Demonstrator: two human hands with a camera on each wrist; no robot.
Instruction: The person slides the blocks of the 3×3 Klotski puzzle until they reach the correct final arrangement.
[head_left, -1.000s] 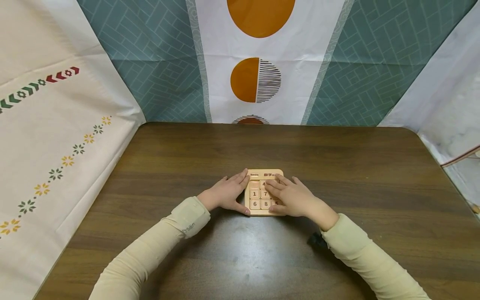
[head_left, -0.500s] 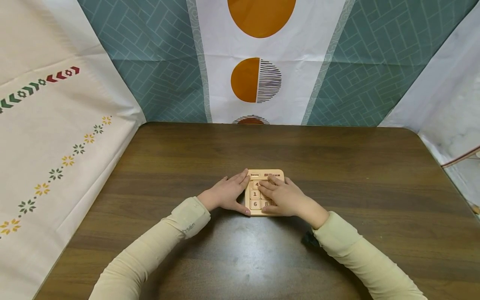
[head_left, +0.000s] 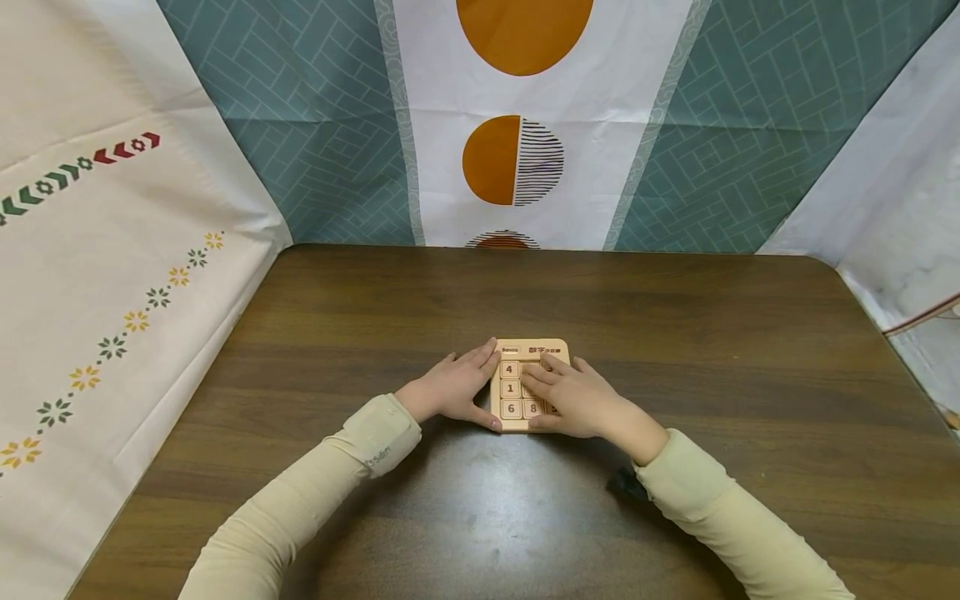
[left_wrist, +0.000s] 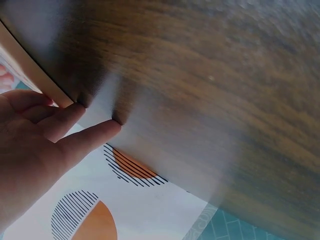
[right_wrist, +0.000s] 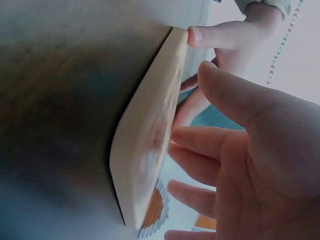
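Observation:
A wooden number slide puzzle lies flat on the table in the head view. Tiles 4, 1 and 6 show down its left column, with 8 beside the 6; the right hand covers much of the remainder. My left hand rests along the puzzle's left side, thumb at the near corner and fingers stretched to the far corner. Over the tiles lies my right hand, its fingertips on or just above the middle column. In the right wrist view, the puzzle appears edge-on, with the right fingers fairly straight near its face.
The brown wooden table extends around the puzzle on all sides. A patterned cloth hangs behind its far edge. White cloth with printed flowers drapes at the left, and pale cloth at the right.
Tile 4 has slid left from the top middle into the top-left slot. My right hand went left with it, then shifted slightly back right. The left hand stays in place.

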